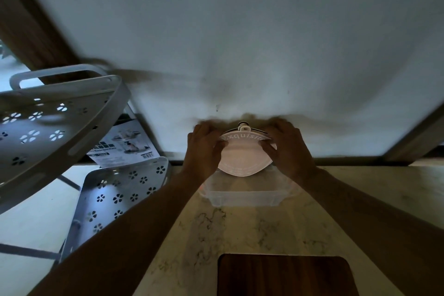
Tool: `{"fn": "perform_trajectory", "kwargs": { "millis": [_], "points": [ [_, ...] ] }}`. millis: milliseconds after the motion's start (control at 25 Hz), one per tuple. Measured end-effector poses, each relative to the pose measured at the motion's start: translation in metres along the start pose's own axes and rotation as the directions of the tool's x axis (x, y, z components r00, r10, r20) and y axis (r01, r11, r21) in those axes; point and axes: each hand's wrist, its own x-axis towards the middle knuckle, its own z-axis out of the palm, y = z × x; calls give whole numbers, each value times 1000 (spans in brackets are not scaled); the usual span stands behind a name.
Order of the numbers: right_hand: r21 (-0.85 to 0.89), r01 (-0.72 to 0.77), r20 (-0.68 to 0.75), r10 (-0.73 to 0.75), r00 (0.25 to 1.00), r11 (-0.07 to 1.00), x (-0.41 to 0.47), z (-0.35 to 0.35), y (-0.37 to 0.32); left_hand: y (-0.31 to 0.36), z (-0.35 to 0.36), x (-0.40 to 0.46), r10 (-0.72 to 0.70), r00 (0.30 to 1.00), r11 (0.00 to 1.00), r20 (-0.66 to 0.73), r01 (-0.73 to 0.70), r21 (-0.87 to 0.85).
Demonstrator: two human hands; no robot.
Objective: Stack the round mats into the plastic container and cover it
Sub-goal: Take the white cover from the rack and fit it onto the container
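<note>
A pale pink round mat [245,158] with raised lettering hangs tilted against the white wall, under a small white hook [243,125]. My left hand [204,149] grips its left edge and my right hand [288,149] grips its right edge, fingers curled over the front. Darker edges behind it may be more mats; I cannot tell how many. Directly below stands a clear plastic container [242,197] on the marble counter, open at the top. No lid is visible.
A white perforated tiered rack [57,125] stands at the left, with its lower shelf [120,197] and a printed box [125,146] behind it. A dark wooden board [286,276] lies on the counter [360,199] near me. The white wall [240,43] rises behind.
</note>
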Motion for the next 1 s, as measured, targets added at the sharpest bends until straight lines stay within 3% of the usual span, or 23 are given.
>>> {"fn": "perform_trajectory", "kwargs": {
  "millis": [640,1000],
  "points": [
    [5,-15,84,14,996,1000,2,-16,-4,0,-7,-1,16,1000,999,24,-17,33],
    [-49,-92,250,101,963,995,-16,-45,-23,19,-51,-24,-14,994,1000,110,14,1]
  ]
}}
